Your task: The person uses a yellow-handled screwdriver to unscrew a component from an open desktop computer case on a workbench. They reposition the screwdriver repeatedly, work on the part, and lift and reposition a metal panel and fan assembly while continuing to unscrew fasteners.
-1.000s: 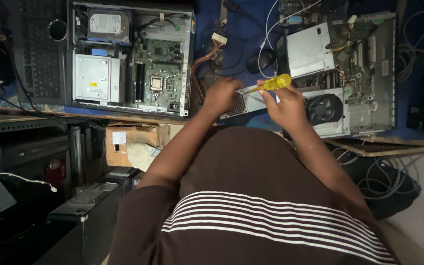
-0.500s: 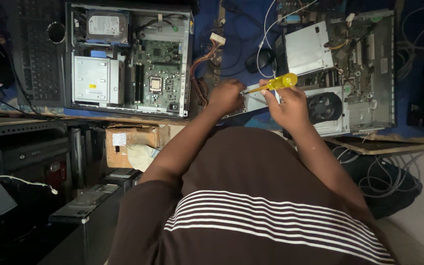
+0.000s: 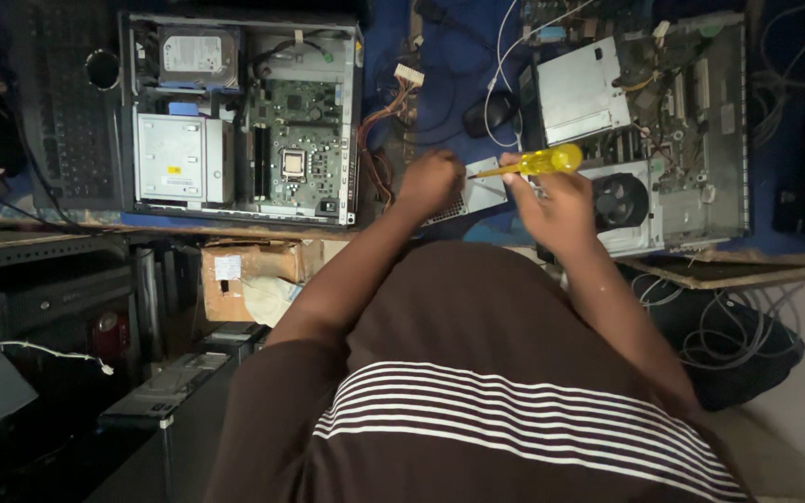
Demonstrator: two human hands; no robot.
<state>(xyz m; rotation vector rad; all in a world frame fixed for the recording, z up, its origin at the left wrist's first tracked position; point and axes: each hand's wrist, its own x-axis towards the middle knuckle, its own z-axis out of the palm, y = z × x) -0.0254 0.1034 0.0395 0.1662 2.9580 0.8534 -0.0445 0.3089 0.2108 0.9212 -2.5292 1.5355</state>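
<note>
The right hand (image 3: pixel 556 200) grips a yellow-handled screwdriver (image 3: pixel 531 165), its tip toward a small grey metal box (image 3: pixel 472 193) steadied by the left hand (image 3: pixel 430 182). Open computer cases (image 3: pixel 239 116) lie on the blue counter (image 3: pixel 440 56) at both sides.

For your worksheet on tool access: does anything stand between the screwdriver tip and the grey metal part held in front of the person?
Nothing visible does. The right hand holds the yellow-handled screwdriver, its shaft pointing straight at the grey metal part that the left hand steadies. The tip's exact contact is too small to tell.
</note>
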